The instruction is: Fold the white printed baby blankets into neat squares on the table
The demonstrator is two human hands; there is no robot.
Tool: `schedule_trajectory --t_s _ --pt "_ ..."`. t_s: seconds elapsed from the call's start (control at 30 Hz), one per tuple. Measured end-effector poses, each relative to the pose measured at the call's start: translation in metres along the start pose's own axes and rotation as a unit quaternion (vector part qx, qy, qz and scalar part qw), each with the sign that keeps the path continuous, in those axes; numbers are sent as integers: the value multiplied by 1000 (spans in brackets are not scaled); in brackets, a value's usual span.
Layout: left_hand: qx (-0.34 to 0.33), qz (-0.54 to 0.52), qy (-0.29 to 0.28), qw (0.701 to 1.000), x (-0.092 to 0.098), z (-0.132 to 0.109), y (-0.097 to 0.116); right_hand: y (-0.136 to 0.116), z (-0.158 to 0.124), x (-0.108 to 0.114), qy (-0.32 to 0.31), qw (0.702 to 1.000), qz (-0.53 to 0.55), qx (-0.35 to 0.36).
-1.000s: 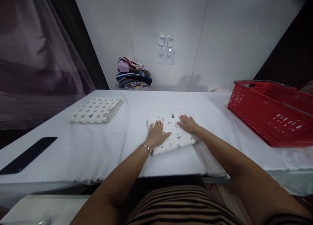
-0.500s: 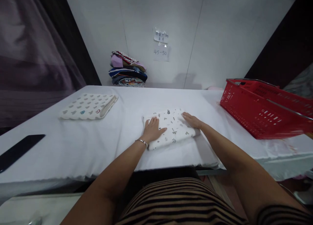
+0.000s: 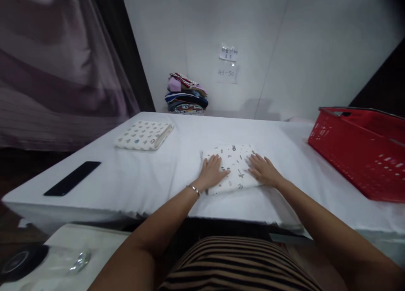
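A folded white cloth (image 3: 236, 164) with small dark and grey prints lies on the white-covered table (image 3: 133, 189) in front of me. My left hand (image 3: 213, 172) rests flat on its left part, fingers spread. On the cloth's right part lies my right hand (image 3: 263, 169), also flat with fingers apart. Neither hand grips anything; parts of the cloth are hidden under the palms. Farther back on the left sits a second folded cloth (image 3: 142, 135), cream with grey motifs and one blue and one red one.
A red plastic basket (image 3: 354, 156) stands on the table at the right. A flat black object (image 3: 74, 178) lies near the left edge. Against the wall is a stack of folded fabrics (image 3: 187, 98), with paper signs (image 3: 227, 74) above. A purple curtain (image 3: 63, 71) hangs at left.
My view has turned left, so things appear shifted right. My right hand has moved from the cloth's right edge inward onto its top. My left hand stays flat on the cloth.
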State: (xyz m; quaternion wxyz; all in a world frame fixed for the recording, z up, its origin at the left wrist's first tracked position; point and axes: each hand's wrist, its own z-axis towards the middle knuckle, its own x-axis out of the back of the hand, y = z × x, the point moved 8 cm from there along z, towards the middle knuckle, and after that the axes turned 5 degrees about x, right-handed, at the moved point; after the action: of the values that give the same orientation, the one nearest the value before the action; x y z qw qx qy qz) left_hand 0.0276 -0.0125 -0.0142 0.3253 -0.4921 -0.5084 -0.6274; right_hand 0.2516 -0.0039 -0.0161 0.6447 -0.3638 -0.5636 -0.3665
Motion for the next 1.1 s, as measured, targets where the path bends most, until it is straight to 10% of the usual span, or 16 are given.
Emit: schedule_trajectory --t_s 0.57,0.83,1.1 --pt "-17 -59 -26 998 -6 -52 -1 -40 -9 -20 -29 997 41 51" --pt "4 9 55 998 23 26 -2 -29 58 12 -9 1000 22 1" --pt "45 18 68 996 4 77 -27 2 108 -16 -63 997 8 -50"
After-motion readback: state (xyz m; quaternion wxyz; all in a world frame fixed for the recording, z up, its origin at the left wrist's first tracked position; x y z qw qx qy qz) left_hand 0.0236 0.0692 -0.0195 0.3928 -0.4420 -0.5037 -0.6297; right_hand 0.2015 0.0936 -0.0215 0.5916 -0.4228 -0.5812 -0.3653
